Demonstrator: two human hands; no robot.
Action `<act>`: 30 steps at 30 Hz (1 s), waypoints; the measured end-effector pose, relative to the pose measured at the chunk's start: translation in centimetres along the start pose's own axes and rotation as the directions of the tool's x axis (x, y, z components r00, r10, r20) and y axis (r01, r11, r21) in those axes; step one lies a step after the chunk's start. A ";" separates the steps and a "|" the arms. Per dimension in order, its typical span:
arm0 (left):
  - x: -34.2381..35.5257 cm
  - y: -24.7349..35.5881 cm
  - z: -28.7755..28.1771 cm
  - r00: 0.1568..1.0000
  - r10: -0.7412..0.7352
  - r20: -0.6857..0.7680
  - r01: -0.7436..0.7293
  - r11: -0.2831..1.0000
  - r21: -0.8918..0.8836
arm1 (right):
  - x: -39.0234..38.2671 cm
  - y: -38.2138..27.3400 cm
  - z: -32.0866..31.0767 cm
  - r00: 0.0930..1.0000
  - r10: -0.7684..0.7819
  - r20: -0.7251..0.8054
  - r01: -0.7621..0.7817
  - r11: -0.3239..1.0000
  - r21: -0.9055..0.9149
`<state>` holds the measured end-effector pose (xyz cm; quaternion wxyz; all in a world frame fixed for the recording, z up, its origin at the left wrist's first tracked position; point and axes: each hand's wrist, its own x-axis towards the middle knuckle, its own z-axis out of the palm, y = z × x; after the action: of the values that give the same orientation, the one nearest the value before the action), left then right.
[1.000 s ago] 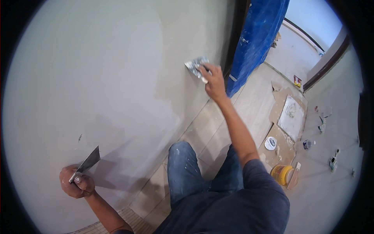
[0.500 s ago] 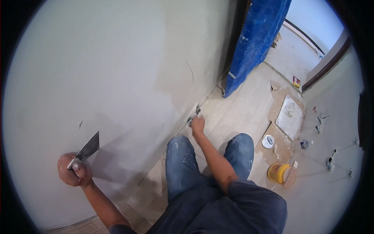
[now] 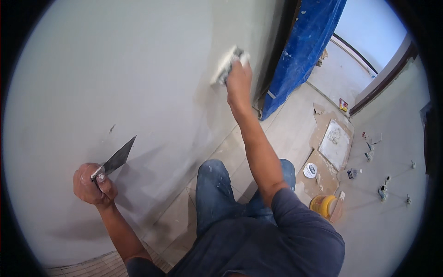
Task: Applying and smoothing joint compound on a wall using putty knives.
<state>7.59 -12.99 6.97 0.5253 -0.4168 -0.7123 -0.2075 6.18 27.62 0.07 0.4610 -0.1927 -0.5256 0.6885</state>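
My left hand [image 3: 90, 184] is closed round the handle of a putty knife [image 3: 121, 156], whose broad metal blade points up and to the right beside the wall [image 3: 138, 69]. A small dark mark [image 3: 112, 129] shows on the wall just above the blade. Stretched forward, my right hand [image 3: 239, 87] grips a pale, flat tool with dark grey patches [image 3: 225, 67]. That tool is against or very close to the upper wall, over a darker, damp-looking band. Motion blurs its outline, and my fingers cover its handle.
Blue plastic sheeting [image 3: 300, 55] hangs at the wall's far end. On the right lie cardboard [image 3: 323, 177], a white-smeared board [image 3: 336, 143], a round white lid [image 3: 310, 170] and a yellow tub [image 3: 322, 205]. Pipe fittings [image 3: 382, 191] stick out of the right wall.
My right hand has risen from the foot of the wall to higher up, carrying its tool. My left hand and the putty knife have shifted slightly up and right.
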 end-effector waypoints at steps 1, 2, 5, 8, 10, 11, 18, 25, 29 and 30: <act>0.0 0.0 0.0 1.000 -0.009 0.006 0.009 1.000 0.015 | -0.3 -3.1 1.5 0.997 -0.056 0.056 0.061 0.994 -0.087; -0.1 0.0 0.0 1.000 -0.011 0.017 0.011 1.000 0.014 | -1.0 -5.9 2.8 0.991 -0.117 0.070 0.131 0.963 -0.235; -0.2 -0.2 0.0 1.000 0.001 0.008 -0.001 0.998 0.062 | -3.0 -12.4 5.8 0.907 -0.369 0.202 0.420 0.830 -0.367; -0.4 -0.5 0.0 0.997 0.072 -0.009 -0.072 0.997 0.027 | -4.1 -16.6 4.7 0.850 -0.443 0.285 0.527 0.717 -0.456; -0.6 -0.6 0.1 0.999 0.041 -0.032 -0.042 0.999 -0.014 | -3.4 -19.1 2.2 0.744 -0.523 0.415 0.661 0.668 -0.342; -0.7 -0.6 0.1 0.999 0.018 -0.027 -0.019 1.000 -0.012 | -2.6 -19.5 2.0 0.642 -0.631 0.436 0.763 0.584 -0.278; -0.7 -0.9 0.1 0.997 0.040 -0.062 -0.042 0.999 -0.028 | 2.9 -12.5 1.2 0.328 -0.765 0.554 0.923 0.134 -0.361; -0.3 -0.3 0.3 0.999 0.002 -0.040 -0.002 1.000 -0.005 | -9.8 4.5 1.1 0.539 -0.665 0.517 0.836 0.348 -0.424; -0.1 -0.2 0.6 0.994 -0.011 -0.106 0.005 0.998 -0.057 | -13.1 4.3 -3.1 0.489 -0.595 0.638 0.872 0.341 -0.350; -0.1 -0.3 0.6 0.995 -0.008 -0.103 0.005 0.999 -0.033 | -12.0 2.7 -4.1 0.546 -0.531 0.648 0.837 0.376 -0.397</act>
<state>7.06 -12.76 6.69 0.5537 -0.4118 -0.6821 -0.2422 14.09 19.73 -6.56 0.4822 0.0498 -0.8498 0.2070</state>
